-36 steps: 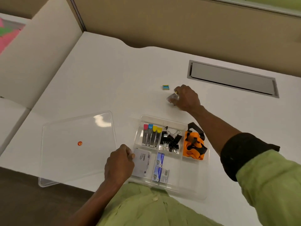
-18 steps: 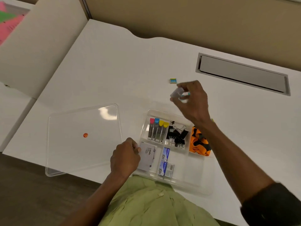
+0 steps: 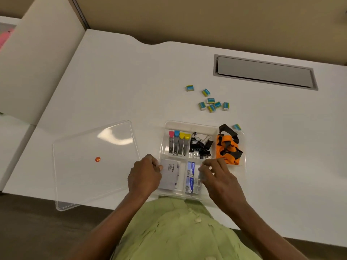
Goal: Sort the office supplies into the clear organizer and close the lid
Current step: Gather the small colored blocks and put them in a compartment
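Your left hand [image 3: 145, 173] was curled against the left wall of the clear organizer [image 3: 242, 175], low in the centre of the frame, with its fingertips touching the edge of a white booklet [image 3: 170, 173] in the lower-left compartment; whether it was actually pinching the booklet could not be told. Your right hand [image 3: 218, 175] hovered over the lower-middle compartment with its fingers drawn together on something small and pale, too blurred to identify.

Risks noted:
- The lid [image 3: 93, 162] lay apart on the worktop [image 3: 131, 81] to the left of the organizer, its near corner overhanging the front edge. In my judgement, a nudge from your left forearm could tip it to the floor.
- A small orange bead-like item [image 3: 97, 159] showed at the lid; it may roll off when the lid is lifted.
- Loose blue-and-yellow erasers [image 3: 212, 105] sat in a scatter above the organizer, right of centre, with one more [image 3: 237, 126] just beyond its upper-right corner. These remained unsorted; closing the lid now would leave the task incomplete.
- The orange lanyard [image 3: 228, 149] was heaped high in the right compartment, its black strap rising over the rim. It would likely foul the lid.
- The black binder clips [image 3: 201, 147] were piled loosely and might do likewise.

Legible writing: the booklet read "camlin". Print on the blue-and-white boxes [image 3: 191, 177] was unreadable. The four capped tubes [image 3: 178, 143] showed no readable marking.
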The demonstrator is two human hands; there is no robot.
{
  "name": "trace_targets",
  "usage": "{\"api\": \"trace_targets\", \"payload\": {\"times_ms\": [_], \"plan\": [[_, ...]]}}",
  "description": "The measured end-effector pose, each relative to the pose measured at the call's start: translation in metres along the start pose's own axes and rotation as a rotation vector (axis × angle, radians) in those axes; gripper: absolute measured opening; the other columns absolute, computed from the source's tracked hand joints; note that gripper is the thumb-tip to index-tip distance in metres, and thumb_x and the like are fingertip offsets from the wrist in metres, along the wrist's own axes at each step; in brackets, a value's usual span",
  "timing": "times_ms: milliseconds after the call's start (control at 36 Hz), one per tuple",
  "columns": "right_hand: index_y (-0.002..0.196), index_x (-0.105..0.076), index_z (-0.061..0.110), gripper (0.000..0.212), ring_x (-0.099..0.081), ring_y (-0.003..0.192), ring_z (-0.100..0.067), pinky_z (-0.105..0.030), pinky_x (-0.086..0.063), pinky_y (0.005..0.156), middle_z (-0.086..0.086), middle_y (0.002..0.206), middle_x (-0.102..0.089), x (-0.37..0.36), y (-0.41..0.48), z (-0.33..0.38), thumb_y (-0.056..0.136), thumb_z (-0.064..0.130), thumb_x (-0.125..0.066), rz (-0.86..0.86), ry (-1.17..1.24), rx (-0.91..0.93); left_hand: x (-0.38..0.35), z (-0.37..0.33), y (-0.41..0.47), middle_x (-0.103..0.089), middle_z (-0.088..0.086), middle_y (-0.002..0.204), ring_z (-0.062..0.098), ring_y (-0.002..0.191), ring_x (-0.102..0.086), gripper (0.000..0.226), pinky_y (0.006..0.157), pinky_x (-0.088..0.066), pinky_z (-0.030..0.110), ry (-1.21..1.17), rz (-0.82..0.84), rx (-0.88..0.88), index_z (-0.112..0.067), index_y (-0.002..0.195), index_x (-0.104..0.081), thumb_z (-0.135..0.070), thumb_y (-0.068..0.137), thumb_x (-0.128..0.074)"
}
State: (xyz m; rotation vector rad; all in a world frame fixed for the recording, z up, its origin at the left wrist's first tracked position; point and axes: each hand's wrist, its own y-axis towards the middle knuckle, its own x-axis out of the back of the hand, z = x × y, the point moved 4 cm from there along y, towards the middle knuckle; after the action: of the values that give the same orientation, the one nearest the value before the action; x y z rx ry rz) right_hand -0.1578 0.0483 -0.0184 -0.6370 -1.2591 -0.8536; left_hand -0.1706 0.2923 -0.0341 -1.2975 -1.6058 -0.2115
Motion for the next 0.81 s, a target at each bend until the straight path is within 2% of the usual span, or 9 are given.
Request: {"api": "trace_targets", "payload": {"times_ms": [139, 250, 389, 583, 694, 750, 806], "plan": [[0.117, -0.064, 0.009, 0.055, -0.055, 0.115, -0.023, -0.029, -0.061, 0.061, -0.01, 0.126, -0.059, -0.021, 0.007, 0.008, 0.072, 0.024, -0.092, 0.095, -0.052, -0.011, 0.0, 0.001, 0.003, -0.069, -0.009, 0.087, 0.016, 0.084, -0.066, 0.013, 0.072, -0.053, 0.032, -0.011, -0.002, 0.004, -0.027, 0.089, -0.062, -0.036, 0.092, -0.071], [0.116, -0.065, 0.009, 0.06, -0.059, 0.111, -0.022, -0.028, -0.061, 0.06, -0.011, 0.125, -0.06, -0.03, 0.007, 0.009, 0.067, 0.029, -0.094, 0.135, -0.036, -0.01, 0.0, 0.003, 0.001, -0.066, -0.012, 0.082, 0.015, 0.082, -0.066, 0.015, 0.074, -0.056, 0.034, -0.025, -0.009, -0.003, -0.028, 0.089, -0.061, -0.037, 0.092, -0.071], [0.111, -0.068, 0.013, 0.045, -0.06, 0.108, -0.018, -0.029, -0.062, 0.064, -0.007, 0.125, -0.06, -0.041, 0.005, -0.003, 0.075, 0.028, -0.089, 0.157, 0.043, -0.02, 0.0, 0.003, 0.0, -0.065, -0.013, 0.082, 0.016, 0.082, -0.065, 0.015, 0.074, -0.055, 0.033, -0.033, -0.012, 0.006, -0.029, 0.088, -0.06, -0.039, 0.092, -0.071], [0.108, -0.073, 0.014, 0.041, -0.065, 0.1, -0.016, -0.028, -0.062, 0.068, -0.003, 0.113, -0.069, -0.036, 0.006, -0.006, 0.074, 0.029, -0.089, 0.146, 0.066, 0.037, -0.001, 0.001, 0.002, -0.066, -0.012, 0.083, 0.014, 0.08, -0.064, 0.015, 0.072, -0.053, 0.03, -0.028, -0.001, 0.008, -0.029, 0.089, -0.06, -0.039, 0.092, -0.071], [0.113, -0.074, 0.017, 0.028, -0.067, 0.096, -0.014, -0.03, -0.062, 0.076, -0.001, 0.11, -0.072, -0.026, 0.016, -0.012, 0.088, 0.029, -0.076, 0.204, 0.108, 0.116, -0.001, 0.001, 0.002, -0.065, -0.013, 0.082, 0.014, 0.079, -0.064, 0.016, 0.071, -0.054, 0.031, 0.005, 0.008, 0.011, -0.03, 0.088, -0.059, -0.04, 0.092, -0.071], [0.11, -0.074, 0.017, 0.026, -0.07, 0.092, -0.011, -0.027, -0.061, 0.076, 0.001, 0.106, -0.074, -0.012, 0.025, -0.014, 0.094, 0.032, -0.06, 0.166, 0.182, 0.108, 0.0, 0.001, 0.003, -0.068, -0.011, 0.084, 0.014, 0.079, -0.065, 0.017, 0.073, -0.057, 0.033, 0.054, 0.023, 0.004, -0.029, 0.088, -0.059, -0.042, 0.092, -0.07], [0.105, -0.076, 0.018, 0.024, -0.07, 0.085, -0.006, -0.022, -0.06, 0.075, 0.003, 0.099, -0.077, 0.006, 0.038, -0.02, 0.095, 0.028, -0.058, 0.072, 0.291, 0.039, 0.004, -0.003, 0.004, -0.071, -0.008, 0.093, 0.015, 0.083, -0.067, 0.022, 0.071, -0.056, 0.031, 0.133, 0.027, -0.013, -0.027, 0.095, -0.06, -0.047, 0.09, -0.07]]}}
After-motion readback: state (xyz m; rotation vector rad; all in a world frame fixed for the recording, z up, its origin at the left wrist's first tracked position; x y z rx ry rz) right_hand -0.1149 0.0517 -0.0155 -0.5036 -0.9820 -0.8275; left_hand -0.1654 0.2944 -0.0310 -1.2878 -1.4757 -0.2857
